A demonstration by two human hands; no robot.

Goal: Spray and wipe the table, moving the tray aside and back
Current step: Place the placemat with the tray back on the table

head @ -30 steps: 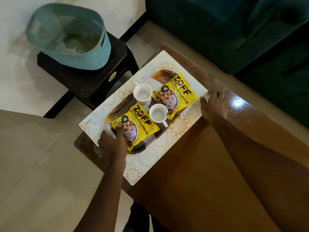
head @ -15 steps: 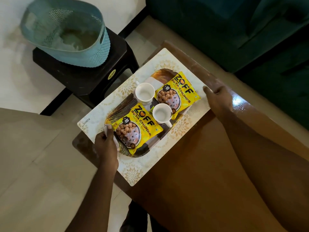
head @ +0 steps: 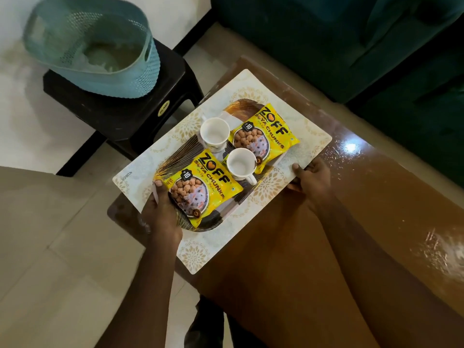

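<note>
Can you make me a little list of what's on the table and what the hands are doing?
Table: brown and shiny
Mat: cream, flowery, on the table
Tray: dark with gold feathers, on the mat
On the tray: far cup, near cup, far packet, near packet
Left hand: grips the tray's near edge
Right hand: holds the mat's edge, thumb on top
Nearby: blue basket on a black stool
</note>
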